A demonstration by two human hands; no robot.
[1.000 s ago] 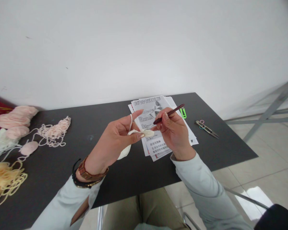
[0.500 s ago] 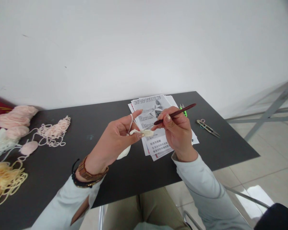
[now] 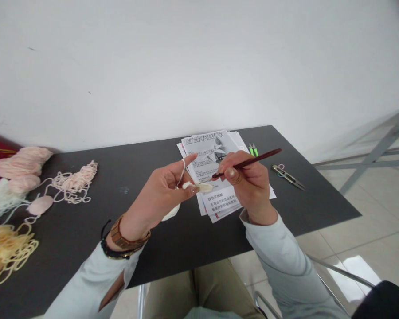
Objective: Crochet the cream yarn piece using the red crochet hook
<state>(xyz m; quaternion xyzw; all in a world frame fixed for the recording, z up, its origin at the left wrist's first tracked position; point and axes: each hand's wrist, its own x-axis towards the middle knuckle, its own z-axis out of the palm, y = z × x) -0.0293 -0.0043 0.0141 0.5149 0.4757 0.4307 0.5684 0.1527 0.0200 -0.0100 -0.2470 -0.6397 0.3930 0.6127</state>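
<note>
My left hand (image 3: 159, 192) pinches a small cream crochet piece (image 3: 201, 187) between thumb and middle finger, with cream yarn (image 3: 181, 173) looped over the raised forefinger. My right hand (image 3: 249, 184) grips a dark red crochet hook (image 3: 249, 161), its tip close to the crochet piece. A cream yarn ball (image 3: 171, 212) lies on the black table (image 3: 86, 221) just under my left hand.
Printed pattern sheets (image 3: 213, 177) lie beneath my hands. A green clip (image 3: 252, 149) and thread snips (image 3: 287, 176) rest to the right. Pink yarn balls (image 3: 20, 166), a loose pink tangle (image 3: 75, 181) and yellow yarn (image 3: 6, 250) sit at the left. The table edge and tiled floor are at the right.
My right hand has drawn the hook back toward the right, its handle now lower and more level. My left hand keeps its pinch on the crochet piece.
</note>
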